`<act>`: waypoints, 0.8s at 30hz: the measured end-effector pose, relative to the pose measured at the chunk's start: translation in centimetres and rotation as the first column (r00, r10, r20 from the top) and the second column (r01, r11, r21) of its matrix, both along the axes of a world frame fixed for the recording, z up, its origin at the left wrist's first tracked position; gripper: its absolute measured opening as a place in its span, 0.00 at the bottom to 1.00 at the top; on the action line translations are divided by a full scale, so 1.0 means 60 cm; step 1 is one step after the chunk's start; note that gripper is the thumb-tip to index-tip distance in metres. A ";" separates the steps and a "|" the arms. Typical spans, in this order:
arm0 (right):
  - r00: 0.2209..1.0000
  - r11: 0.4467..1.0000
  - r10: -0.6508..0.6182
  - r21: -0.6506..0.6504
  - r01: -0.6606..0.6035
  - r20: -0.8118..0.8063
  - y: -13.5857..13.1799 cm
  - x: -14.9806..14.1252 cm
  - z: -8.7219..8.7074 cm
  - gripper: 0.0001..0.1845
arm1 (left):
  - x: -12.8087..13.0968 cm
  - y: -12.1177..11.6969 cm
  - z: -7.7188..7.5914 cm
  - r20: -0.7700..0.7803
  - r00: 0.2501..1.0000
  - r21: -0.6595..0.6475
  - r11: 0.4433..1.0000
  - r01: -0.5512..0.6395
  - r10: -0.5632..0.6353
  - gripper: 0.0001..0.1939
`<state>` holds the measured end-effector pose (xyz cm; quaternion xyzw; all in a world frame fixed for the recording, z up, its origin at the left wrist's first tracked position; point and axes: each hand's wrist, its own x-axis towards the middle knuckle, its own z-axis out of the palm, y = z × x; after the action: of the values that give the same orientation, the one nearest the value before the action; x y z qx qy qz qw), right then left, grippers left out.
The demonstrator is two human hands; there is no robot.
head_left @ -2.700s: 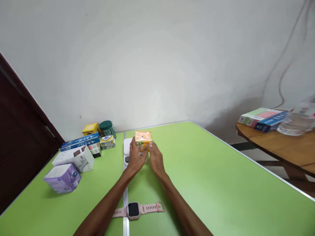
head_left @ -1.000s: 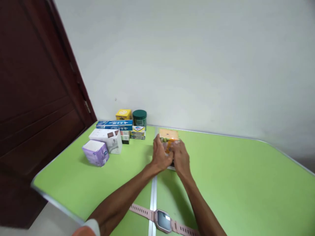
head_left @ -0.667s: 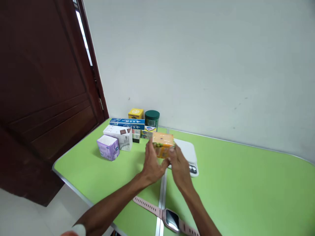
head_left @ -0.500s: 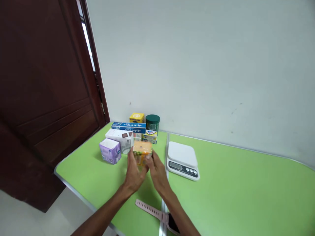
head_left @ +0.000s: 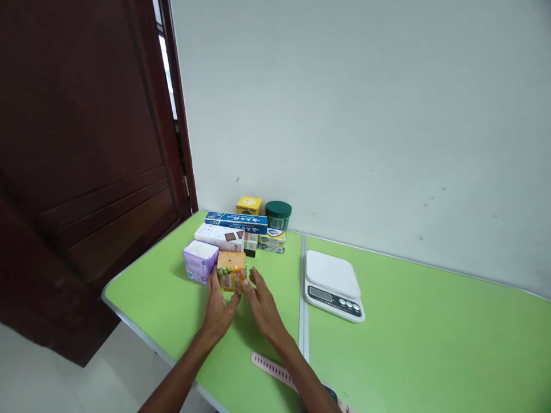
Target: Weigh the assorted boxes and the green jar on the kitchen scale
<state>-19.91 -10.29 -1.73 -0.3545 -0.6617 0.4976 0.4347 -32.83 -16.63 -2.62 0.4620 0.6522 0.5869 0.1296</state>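
Note:
An orange plastic-wrapped pack (head_left: 231, 271) with green and yellow print stands on the table, right beside a purple-and-white pack (head_left: 200, 261). My left hand (head_left: 218, 310) holds its left side and lower front, with fingers reaching into the narrow space between the two packs. On the other side is my right hand (head_left: 263, 307), its fingers apart and its thumb close against the pack's right edge. Behind them lie a white box (head_left: 219, 236) and a long blue box (head_left: 236, 222).
A white kitchen scale (head_left: 333, 284) sits right of the table's seam. Farther back are a yellow box (head_left: 249, 205), a green-lidded jar (head_left: 278, 215) and a small yellow-green box (head_left: 272, 241). A pink-strapped watch (head_left: 273, 369) lies under my right forearm. Wall and dark door border the table.
Both hands have moved left with the orange pack, bringing it down beside the purple pack. My right hand's fingers have come away from its side. The camera view has shifted slightly.

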 end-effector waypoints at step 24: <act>0.943 0.958 0.285 -0.018 -0.287 0.170 -0.121 -0.089 0.005 0.44 | -0.118 -0.049 0.031 0.059 0.950 0.001 0.952 -0.306 0.305 0.47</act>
<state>-25.24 -17.58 -1.44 -0.2947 -0.7427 0.5208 0.3006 -39.94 -19.59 -0.78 0.3389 0.7087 0.6164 0.0536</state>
